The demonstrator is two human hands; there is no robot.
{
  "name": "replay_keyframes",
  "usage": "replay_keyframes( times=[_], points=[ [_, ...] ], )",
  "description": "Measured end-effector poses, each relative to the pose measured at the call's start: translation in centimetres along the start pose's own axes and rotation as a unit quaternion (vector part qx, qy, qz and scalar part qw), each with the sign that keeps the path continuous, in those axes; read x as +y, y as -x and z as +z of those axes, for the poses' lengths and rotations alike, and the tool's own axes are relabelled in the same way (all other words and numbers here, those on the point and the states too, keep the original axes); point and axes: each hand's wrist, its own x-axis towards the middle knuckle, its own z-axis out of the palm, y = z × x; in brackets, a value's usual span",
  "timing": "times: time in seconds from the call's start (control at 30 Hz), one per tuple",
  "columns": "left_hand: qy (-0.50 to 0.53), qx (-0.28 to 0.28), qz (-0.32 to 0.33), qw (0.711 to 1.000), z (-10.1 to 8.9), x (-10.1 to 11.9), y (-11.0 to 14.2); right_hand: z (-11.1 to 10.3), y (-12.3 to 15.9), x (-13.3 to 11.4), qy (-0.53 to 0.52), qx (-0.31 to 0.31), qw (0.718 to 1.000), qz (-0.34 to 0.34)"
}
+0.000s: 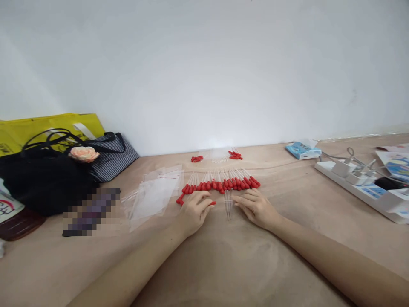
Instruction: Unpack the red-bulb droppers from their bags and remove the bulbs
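Note:
My left hand (195,212) is closed in a pinch on a red rubber bulb (212,203), whose tip shows past the fingertips. My right hand (257,208) is also closed, its thumb and forefinger pinching what looks like a thin glass tube that points left, hard to see against the others. Several clear glass tubes (228,209) lie between the two hands. Just beyond them spreads a fan-shaped row of glass droppers (234,183), red bulbs towards me. A few loose red bulbs (179,199) lie by my left hand, partly covered by it.
Clear plastic bags (155,192) lie to the left. Small groups of red bulbs (235,155) rest near the wall. A black bag (47,179), a striped bag (108,155) and a yellow bag (79,123) stand far left. At right are a tissue pack (303,150) and a power strip (354,187) with plugs.

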Motion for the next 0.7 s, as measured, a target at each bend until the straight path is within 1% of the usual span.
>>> replay_keyframes(
  times=[0.07, 0.13, 0.23, 0.3, 0.33, 0.43, 0.5, 0.6, 0.7],
  points=[
    [0.002, 0.015, -0.059, 0.998, -0.9, -0.4, -0.2, 0.2, 0.2, 0.0, -0.004, -0.013, 0.999, 0.034],
    [-0.003, 0.007, -0.144, 0.99, -2.0, -1.2, -0.5, 0.4, 0.3, -0.1, -0.015, -0.023, 0.997, 0.067],
    [-0.008, -0.051, -0.283, 0.958, -3.4, -2.8, -0.8, 0.6, 0.3, -0.3, -0.026, -0.022, 0.993, 0.11],
    [-0.009, -0.089, -0.347, 0.934, -4.0, -3.6, -0.8, 0.6, 0.3, -0.4, -0.03, -0.013, 0.99, 0.134],
    [-0.011, -0.108, -0.365, 0.925, -4.1, -3.9, -0.8, 0.6, 0.4, -0.4, -0.03, -0.01, 0.989, 0.147],
    [-0.015, -0.154, -0.387, 0.909, -4.0, -4.3, -0.6, 0.9, 0.6, -0.3, -0.019, -0.008, 0.984, 0.175],
    [-0.011, -0.168, -0.388, 0.906, -3.8, -4.1, -0.6, 1.2, 0.7, -0.2, -0.011, -0.002, 0.984, 0.177],
    [-0.003, -0.166, -0.38, 0.91, -3.8, -3.8, -0.7, 1.6, 0.5, -0.2, -0.017, 0.008, 0.987, 0.16],
    [-0.005, -0.137, -0.379, 0.915, -4.0, -4.1, -1.0, 1.6, 0.1, -0.6, -0.037, -0.01, 0.987, 0.154]
  ],
)
